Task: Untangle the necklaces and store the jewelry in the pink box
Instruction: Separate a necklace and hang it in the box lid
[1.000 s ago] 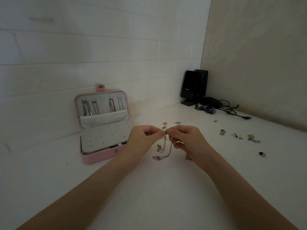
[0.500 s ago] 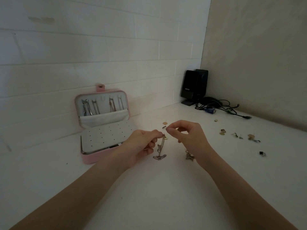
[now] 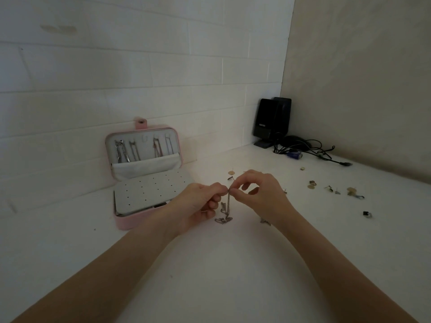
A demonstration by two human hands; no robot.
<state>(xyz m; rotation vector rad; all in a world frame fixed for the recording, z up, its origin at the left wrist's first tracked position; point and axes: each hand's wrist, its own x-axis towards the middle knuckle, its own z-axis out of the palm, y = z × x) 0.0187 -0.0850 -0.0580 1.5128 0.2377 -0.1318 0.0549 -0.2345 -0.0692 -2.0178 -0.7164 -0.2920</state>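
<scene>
A thin silver necklace chain [image 3: 227,209] hangs from my fingertips down to a small heap on the white table [image 3: 210,276]. My left hand [image 3: 200,203] and my right hand [image 3: 261,194] both pinch its top end, fingertips almost meeting. The pink box [image 3: 127,223] stands open to the left, its lid leaning on the wall with several necklaces hung inside and a white perforated panel over the base. Another small chain piece [image 3: 265,221] lies under my right wrist.
Small earrings and studs [image 3: 311,184] are scattered to the right, with a dark ring [image 3: 366,214] further out and gold discs [image 3: 231,172] behind my hands. Black speakers [image 3: 271,121] and tangled cables [image 3: 303,151] fill the back corner.
My right hand let go and drew away to the right half a second ago, then came back to pinch the chain top beside my left hand.
</scene>
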